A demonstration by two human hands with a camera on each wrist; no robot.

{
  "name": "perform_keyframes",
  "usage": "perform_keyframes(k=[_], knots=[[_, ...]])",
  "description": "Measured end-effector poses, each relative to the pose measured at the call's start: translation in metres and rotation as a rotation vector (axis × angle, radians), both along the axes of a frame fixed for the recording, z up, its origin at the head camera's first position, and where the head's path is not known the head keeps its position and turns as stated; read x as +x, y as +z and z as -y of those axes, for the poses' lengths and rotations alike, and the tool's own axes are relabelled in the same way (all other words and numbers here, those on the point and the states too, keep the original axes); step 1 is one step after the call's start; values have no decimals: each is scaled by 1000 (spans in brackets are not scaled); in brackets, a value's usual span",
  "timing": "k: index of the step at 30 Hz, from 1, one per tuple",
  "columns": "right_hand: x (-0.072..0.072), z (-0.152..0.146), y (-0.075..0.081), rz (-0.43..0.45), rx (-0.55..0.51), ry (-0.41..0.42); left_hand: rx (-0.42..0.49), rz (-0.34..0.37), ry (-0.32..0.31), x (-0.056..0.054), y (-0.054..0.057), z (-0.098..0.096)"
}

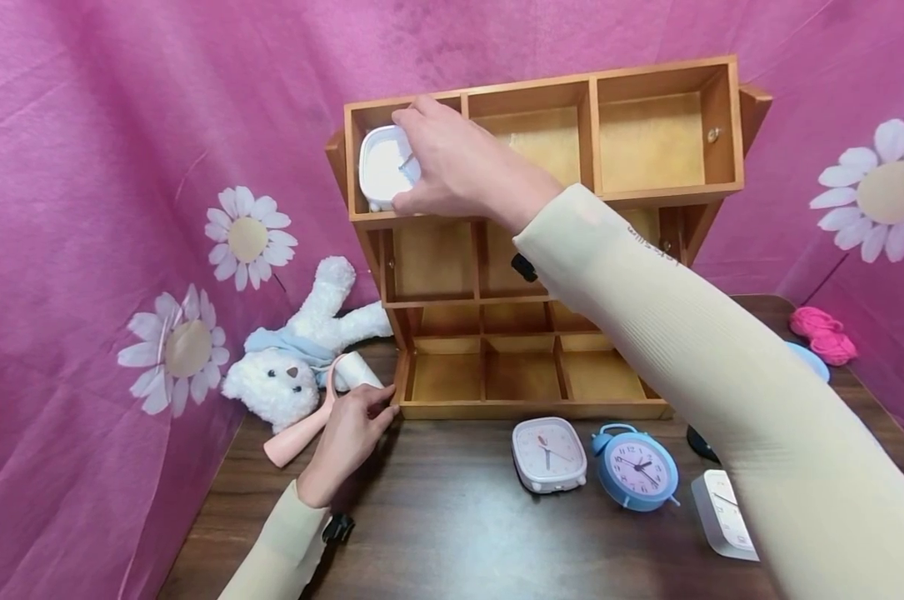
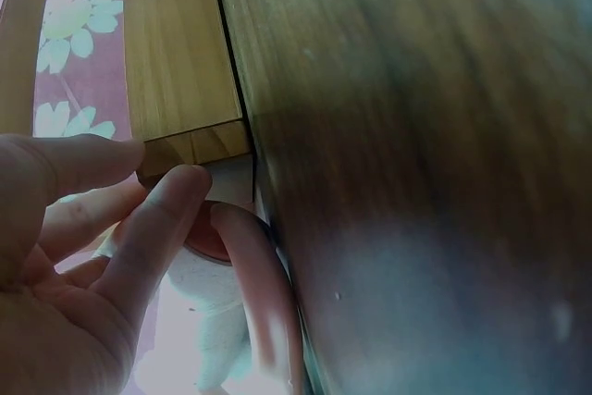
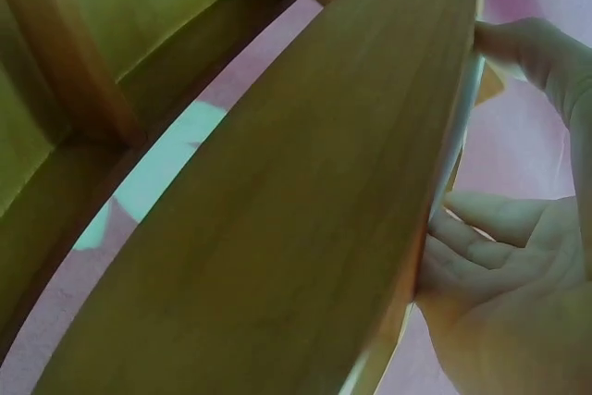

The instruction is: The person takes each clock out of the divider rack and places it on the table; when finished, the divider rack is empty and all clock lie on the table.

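Note:
My right hand (image 1: 459, 162) grips a white square alarm clock (image 1: 384, 167) inside the top left compartment of a tiered wooden shelf (image 1: 541, 204). Its thumb and fingers are spread along the clock's right side. In the right wrist view, a wooden board (image 3: 268, 173) hides most of the clock, and the hand (image 3: 518, 256) shows at the right. Down at the shelf's lower left front corner, my left hand (image 1: 352, 433) pinches the wood with thumb and fingertips. The left wrist view shows this hand (image 2: 92, 247) at the corner (image 2: 199, 145).
A white alarm clock (image 1: 549, 455), a blue twin-bell clock (image 1: 637, 468) and another white clock (image 1: 725, 514) stand before the shelf. At left lie a white teddy bear (image 1: 272, 387) and a pink-handled lint roller (image 1: 302, 433). Pink yarn (image 1: 822, 335) sits far right.

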State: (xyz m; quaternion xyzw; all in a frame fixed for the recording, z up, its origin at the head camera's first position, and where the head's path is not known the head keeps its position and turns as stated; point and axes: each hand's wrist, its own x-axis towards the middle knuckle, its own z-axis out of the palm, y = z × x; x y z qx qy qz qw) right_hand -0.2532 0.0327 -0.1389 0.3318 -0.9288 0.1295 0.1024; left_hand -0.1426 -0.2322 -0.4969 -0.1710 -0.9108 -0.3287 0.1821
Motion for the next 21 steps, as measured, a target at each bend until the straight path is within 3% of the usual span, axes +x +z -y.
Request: perform_keyframes(k=[1, 3, 9, 15, 20, 21], knots=[[0, -1, 0, -1, 5, 2, -4, -4, 0, -2, -4, 2], [0, -1, 1, 7, 17, 0, -19, 19, 22, 1, 1, -2], [-2, -1, 9, 49, 71, 5, -26, 10, 20, -8, -16, 0], [-3, -5, 11, 48, 113, 34, -27, 10, 7, -5, -7, -5], [-4, -8, 8, 2, 107, 49, -31, 12, 14, 3, 10, -13], [-5, -9, 7, -10, 100, 56, -36, 22, 22, 6, 17, -17]])
